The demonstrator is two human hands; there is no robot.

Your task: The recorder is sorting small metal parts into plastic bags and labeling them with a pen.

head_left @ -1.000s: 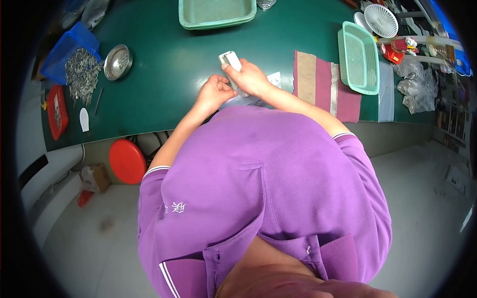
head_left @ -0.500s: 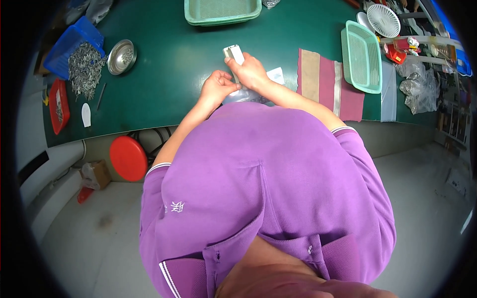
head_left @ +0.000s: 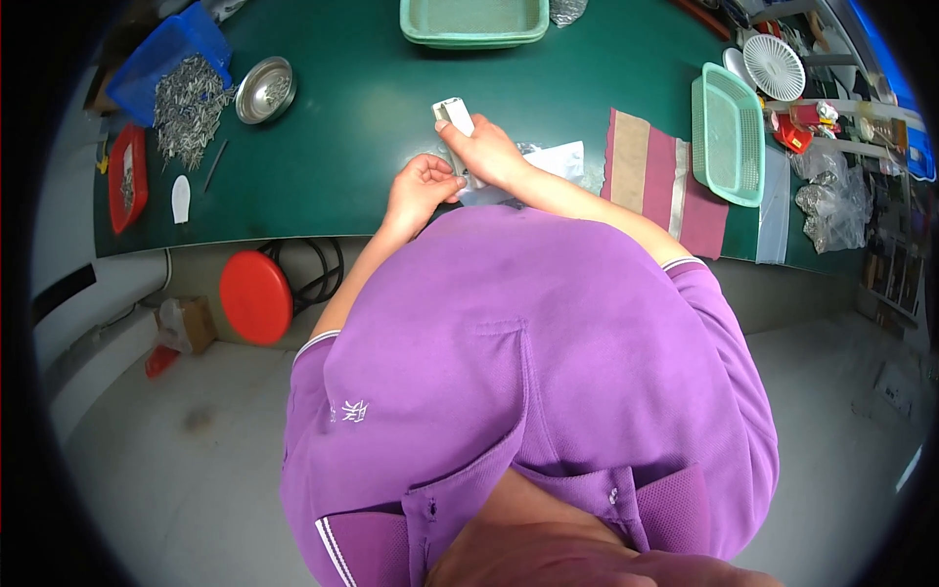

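Note:
My right hand (head_left: 491,155) is closed round a long, narrow white hand tool (head_left: 451,111), shaped rather like a stapler, with its thumb laid along the top. Close beside it, my left hand (head_left: 419,189) has curled fingers, its thumb and fingertips meeting at the tool's lower end; what they pinch is too small to make out. A clear plastic bag (head_left: 473,196) with a white part (head_left: 560,161) lies under my hands and right wrist, partly hidden by them and my purple shirt.
On the green table (head_left: 333,147), a blue basket (head_left: 156,78) spills small metal pieces (head_left: 191,112) beside a steel bowl (head_left: 264,90) and red tray (head_left: 127,181). Green baskets stand at the back (head_left: 474,41) and right (head_left: 729,137), near a striped cloth (head_left: 650,176). A red stool (head_left: 256,298) stands below.
The view has shifted slightly. More of the bag's white part shows beside my right wrist, and the white tool tilts a little differently. Both hands keep close together.

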